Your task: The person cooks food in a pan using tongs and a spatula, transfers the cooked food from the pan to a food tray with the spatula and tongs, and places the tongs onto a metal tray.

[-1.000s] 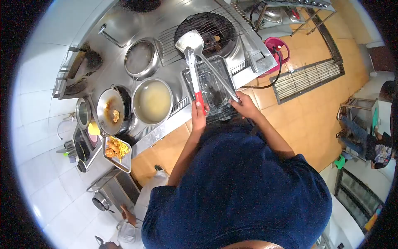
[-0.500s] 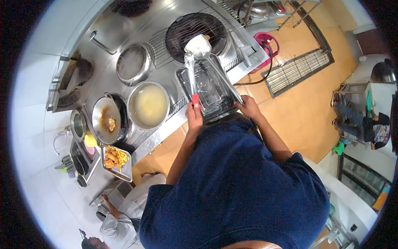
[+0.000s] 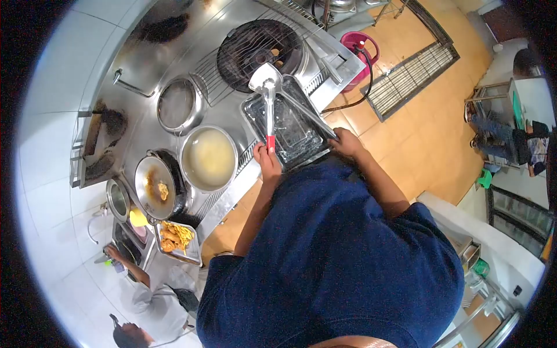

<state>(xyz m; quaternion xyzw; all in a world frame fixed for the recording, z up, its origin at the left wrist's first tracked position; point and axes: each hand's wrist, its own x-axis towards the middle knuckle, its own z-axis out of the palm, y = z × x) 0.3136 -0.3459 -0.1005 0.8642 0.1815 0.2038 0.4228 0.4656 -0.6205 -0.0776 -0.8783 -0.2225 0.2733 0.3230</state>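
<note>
My left hand (image 3: 268, 163) is closed around the red-ended handle of a metal spatula (image 3: 268, 110), whose broad white-looking blade points away from me. My right hand (image 3: 348, 142) grips the near end of a long metal rod-like utensil (image 3: 310, 114); its far end lies close to the spatula blade, and its kind cannot be made out. Beneath both tools is a dark rectangular baking tray (image 3: 295, 134) at the stove's front edge, its inside shiny and streaked. Beyond the blade sits a round black burner (image 3: 255, 43) under a wire grate.
Left of the tray stand a pot of cloudy yellowish liquid (image 3: 200, 169), a lidded-looking round pot (image 3: 176, 108) and a wok with a food scrap (image 3: 149, 191). A tray of fried food (image 3: 191, 256) sits nearby. At lower left is a co-worker (image 3: 156, 310); a pink bucket (image 3: 372, 47) is right.
The view has shifted slightly. Both my hands keep their grips, and the spatula now stands more upright in the picture. The co-worker at lower left has stretched an arm toward the sink area.
</note>
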